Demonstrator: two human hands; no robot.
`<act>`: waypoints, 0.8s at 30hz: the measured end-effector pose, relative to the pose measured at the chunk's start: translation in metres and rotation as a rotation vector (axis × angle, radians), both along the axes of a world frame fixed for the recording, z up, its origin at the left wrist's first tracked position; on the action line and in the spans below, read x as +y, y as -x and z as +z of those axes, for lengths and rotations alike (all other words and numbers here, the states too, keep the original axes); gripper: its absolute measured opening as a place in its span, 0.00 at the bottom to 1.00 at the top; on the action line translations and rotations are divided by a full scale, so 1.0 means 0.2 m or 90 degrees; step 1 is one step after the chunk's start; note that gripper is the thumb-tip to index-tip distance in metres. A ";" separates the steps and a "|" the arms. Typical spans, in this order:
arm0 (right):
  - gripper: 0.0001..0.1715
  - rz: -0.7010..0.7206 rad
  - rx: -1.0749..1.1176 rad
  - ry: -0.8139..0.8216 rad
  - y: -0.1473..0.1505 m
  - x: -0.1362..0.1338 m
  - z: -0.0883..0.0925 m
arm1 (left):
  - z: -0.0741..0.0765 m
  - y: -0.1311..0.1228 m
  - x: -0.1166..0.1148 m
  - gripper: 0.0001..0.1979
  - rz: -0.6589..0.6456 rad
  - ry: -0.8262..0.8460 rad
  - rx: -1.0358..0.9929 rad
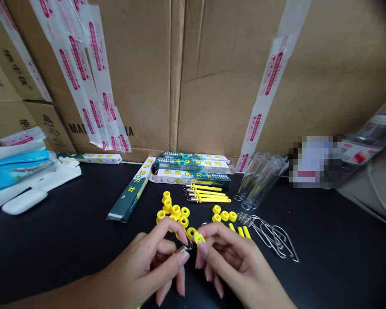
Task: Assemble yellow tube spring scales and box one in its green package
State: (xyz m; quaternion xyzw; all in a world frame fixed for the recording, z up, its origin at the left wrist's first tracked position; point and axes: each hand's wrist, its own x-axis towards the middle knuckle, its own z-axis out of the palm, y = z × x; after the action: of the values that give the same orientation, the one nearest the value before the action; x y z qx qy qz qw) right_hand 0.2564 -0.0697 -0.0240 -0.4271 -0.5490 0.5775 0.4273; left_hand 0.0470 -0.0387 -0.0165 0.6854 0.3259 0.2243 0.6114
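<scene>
Near the table's front edge, my left hand (144, 262) is closed, pinching a small metal coil spring (181, 250) between thumb and forefinger, its wire loop sticking out at the tip. Just right of that loop, my right hand (234, 255) pinches a small yellow plastic piece (198, 237) with a holed end; the rest of it is hidden by the fingers. Whether loop and yellow piece touch, I cannot tell. Behind my hands sits a cluster of yellow flanged rings (176, 210). Farther back, several yellow rods (209, 199) lie side by side with springs at their left ends.
Green-and-white boxes (193, 165) lie at the back before a big cardboard box (141, 77). Clear plastic tubes (260, 176) are stacked to the right. Nearer are metal hooks (273, 238), loose springs (243, 219) and smaller yellow rings (224, 215). A blue-white package (16, 169) occupies the left.
</scene>
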 end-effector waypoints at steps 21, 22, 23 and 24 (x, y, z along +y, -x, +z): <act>0.17 0.003 -0.253 -0.121 0.00 -0.01 0.03 | -0.01 0.00 -0.01 0.12 -0.014 0.012 -0.006; 0.18 0.001 -0.244 -0.115 0.00 -0.01 0.03 | -0.01 0.00 -0.01 0.11 -0.011 0.004 -0.001; 0.19 0.003 -0.237 -0.110 0.00 -0.01 0.03 | -0.02 0.00 -0.01 0.10 -0.004 -0.009 0.005; 0.19 0.003 -0.232 -0.105 0.00 -0.01 0.03 | -0.03 0.00 -0.01 0.10 0.013 -0.029 0.008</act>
State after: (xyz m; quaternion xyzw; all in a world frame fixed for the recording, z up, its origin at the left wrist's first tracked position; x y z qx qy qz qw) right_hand 0.2562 -0.0708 -0.0181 -0.4865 -0.6638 0.4448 0.3533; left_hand 0.0473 -0.0401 -0.0221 0.6971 0.3315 0.2337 0.5912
